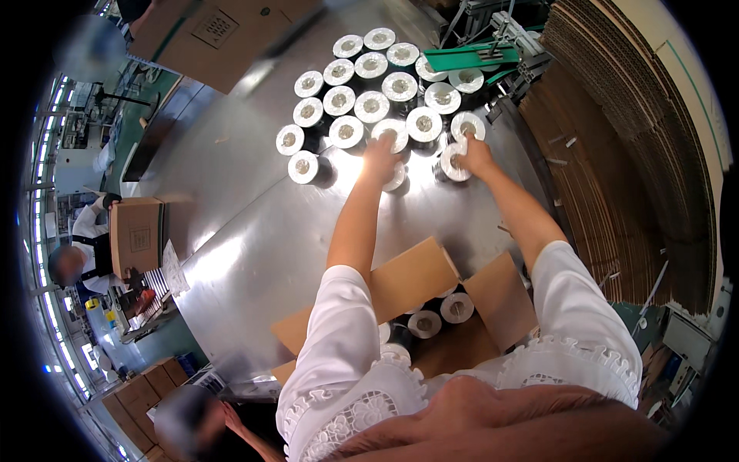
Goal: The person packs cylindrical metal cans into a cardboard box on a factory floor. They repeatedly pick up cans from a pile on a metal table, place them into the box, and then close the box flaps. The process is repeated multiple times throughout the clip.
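Note:
Many film-wrapped rolls (371, 65) with white round ends, hollow cores and dark sides stand upright in a cluster on the metal table (254, 208). My left hand (379, 160) grips at the near edge of the cluster, its fingers on one wrapped roll (395, 132) and another roll (397, 179) under the hand. To the right, my right hand (476, 156) has its fingers curled at the cores of two neighbouring rolls, a nearer one (454, 171) and a farther one (467, 119). The undersides of both hands are hidden.
An open cardboard box (416, 273) with several rolls inside stands close to my body. A green chute (469, 58) reaches over the cluster's far right. Stacked flat cardboard (616, 154) lines the right side. Co-workers (77, 262) are on the left, one holding a carton (138, 235).

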### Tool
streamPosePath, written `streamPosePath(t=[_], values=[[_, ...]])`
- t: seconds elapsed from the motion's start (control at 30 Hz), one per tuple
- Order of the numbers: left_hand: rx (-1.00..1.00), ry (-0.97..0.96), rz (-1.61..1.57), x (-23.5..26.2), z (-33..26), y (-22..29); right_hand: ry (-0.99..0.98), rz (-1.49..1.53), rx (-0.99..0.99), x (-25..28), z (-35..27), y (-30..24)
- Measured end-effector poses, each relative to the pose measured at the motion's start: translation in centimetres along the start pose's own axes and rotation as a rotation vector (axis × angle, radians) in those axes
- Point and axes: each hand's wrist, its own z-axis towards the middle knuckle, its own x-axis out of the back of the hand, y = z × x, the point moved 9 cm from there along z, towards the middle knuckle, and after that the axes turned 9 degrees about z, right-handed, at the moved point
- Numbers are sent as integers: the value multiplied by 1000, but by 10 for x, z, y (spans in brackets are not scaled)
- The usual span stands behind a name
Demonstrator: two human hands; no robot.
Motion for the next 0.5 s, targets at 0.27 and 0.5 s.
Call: streamPosePath(t=[0.27, 0.5], values=[[28, -134, -204, 60, -36, -18, -110, 13, 123, -15, -71, 8], [452, 182, -998, 262, -225, -46, 38, 316, 181, 77, -125, -2]])
